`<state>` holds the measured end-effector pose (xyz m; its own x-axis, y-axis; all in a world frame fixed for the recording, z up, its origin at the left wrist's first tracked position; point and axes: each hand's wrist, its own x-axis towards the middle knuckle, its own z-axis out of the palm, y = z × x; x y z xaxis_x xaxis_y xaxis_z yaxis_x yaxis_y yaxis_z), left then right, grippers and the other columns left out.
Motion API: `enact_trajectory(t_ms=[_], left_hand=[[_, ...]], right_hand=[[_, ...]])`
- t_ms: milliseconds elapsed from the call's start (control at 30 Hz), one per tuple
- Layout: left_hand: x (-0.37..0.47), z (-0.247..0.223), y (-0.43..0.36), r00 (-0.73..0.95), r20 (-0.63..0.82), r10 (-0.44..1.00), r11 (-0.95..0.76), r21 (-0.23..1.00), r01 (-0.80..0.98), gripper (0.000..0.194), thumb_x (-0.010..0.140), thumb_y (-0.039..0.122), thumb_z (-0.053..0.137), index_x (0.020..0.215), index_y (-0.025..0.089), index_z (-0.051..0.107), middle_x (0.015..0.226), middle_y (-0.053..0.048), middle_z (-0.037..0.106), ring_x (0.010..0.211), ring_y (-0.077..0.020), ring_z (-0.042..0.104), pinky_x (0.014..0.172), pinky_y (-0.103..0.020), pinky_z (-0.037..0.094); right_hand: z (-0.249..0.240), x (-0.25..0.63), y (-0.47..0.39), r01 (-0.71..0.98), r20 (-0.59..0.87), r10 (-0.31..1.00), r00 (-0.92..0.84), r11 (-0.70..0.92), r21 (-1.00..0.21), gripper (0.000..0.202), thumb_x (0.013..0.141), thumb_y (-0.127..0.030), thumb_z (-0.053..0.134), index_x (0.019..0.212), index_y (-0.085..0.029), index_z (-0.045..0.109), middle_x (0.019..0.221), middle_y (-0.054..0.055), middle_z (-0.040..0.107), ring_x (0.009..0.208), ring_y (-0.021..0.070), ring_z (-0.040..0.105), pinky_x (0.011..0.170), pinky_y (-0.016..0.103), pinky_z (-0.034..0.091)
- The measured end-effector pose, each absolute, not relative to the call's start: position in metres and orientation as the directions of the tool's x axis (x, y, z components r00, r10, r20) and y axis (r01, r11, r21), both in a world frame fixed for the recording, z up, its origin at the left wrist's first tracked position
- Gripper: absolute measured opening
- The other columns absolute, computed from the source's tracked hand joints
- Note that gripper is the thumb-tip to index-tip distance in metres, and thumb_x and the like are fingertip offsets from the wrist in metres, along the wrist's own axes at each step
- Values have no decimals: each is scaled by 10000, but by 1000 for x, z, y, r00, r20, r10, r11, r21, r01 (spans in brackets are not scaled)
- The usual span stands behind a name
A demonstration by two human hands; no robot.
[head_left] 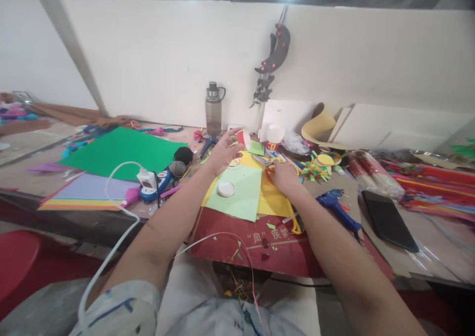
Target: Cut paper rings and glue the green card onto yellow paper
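A red and white piece of a paper cup [245, 139] is at the fingertips of my left hand [225, 153], which looks pinched on it. My right hand [285, 175] grips a pair of scissors [263, 161], their metal blades pointing left towards the other hand. Below the hands lie a light green sheet [247, 190] and yellow paper [274, 197]. On the green sheet rests a round white cup piece [226, 189]; another ring-like piece [233, 163] lies just under my left hand. Behind the scissors stands a white and red paper cup [274, 137].
A blue glue gun [338, 210] and a black phone [389, 219] lie to the right. Left are a green sheet [122, 150], a power socket [156, 185] and a white cable [111, 247]. A bottle [213, 111] stands by the back board. Yellow-handled scissors [297, 224] lie beside my right forearm.
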<state>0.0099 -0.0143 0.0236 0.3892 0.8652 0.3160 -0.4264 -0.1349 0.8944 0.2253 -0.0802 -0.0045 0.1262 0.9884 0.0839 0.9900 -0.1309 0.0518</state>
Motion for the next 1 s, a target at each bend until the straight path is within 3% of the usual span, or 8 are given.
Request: enact_trajectory(t_ms=[67,200,300,400,500,700,867,1000], left_hand=[[11,24,-14,367,349,862,-176,886,-428,697,653,285,898,1289,272,612,1125,-16,674,857,-110,653,719,-236,478],[13,26,-15,346,392,852,-224,872,-435,707,626,264,910,1263,247,602,1099,-14,685,848,-119,667,692,-229,470],[14,27,-19,331,385,862,-201,856,-476,668,637,272,920,1227,248,608,1073,2,679,813,-116,683,690,-241,497],[16,30,-25,357,335,872,-100,836,-540,509,727,362,890,1138,231,620,1044,-1,692,819,-131,720,658,-240,510],[18,33,-28,396,255,882,11,830,-558,392,828,454,818,1048,197,619,968,-21,729,795,-146,750,614,-224,512],[22,34,-27,376,174,910,92,800,-593,393,904,501,743,1128,208,607,910,-20,755,744,-134,761,627,-200,558],[24,33,-29,400,53,915,185,827,-531,385,909,547,720,966,182,615,762,-17,697,704,-152,759,580,-196,546],[28,28,-31,503,-16,864,257,874,-413,410,902,561,720,983,166,644,781,-25,706,641,-150,744,520,-201,517]], right_hand=[[-1,231,-79,988,156,975,157,-156,-20,533,936,-141,539,1459,-48,498,1279,293,652,1219,355,635,972,397,468],[5,242,-77,924,292,928,231,-115,-364,524,923,-289,593,1433,-175,552,1107,171,733,1014,312,701,879,398,515],[7,239,-78,784,350,906,238,33,-620,504,876,-331,597,1368,-222,595,945,74,722,840,262,699,787,395,553],[8,229,-83,547,364,920,145,232,-804,596,823,-366,599,1397,-244,496,843,-2,650,670,202,647,653,353,566],[7,219,-87,391,431,901,45,381,-838,590,796,-414,616,1346,-284,445,859,-13,632,696,188,633,654,336,563],[8,208,-90,270,490,871,37,463,-844,655,763,-429,627,1365,-275,419,1100,59,659,1002,218,665,888,402,565],[15,201,-95,148,609,772,180,591,-793,504,818,-454,713,1216,-291,450,957,25,660,932,213,663,862,393,559],[22,199,-99,111,587,793,166,576,-810,524,804,-498,774,1180,-305,466,975,32,688,887,209,671,869,391,555]])
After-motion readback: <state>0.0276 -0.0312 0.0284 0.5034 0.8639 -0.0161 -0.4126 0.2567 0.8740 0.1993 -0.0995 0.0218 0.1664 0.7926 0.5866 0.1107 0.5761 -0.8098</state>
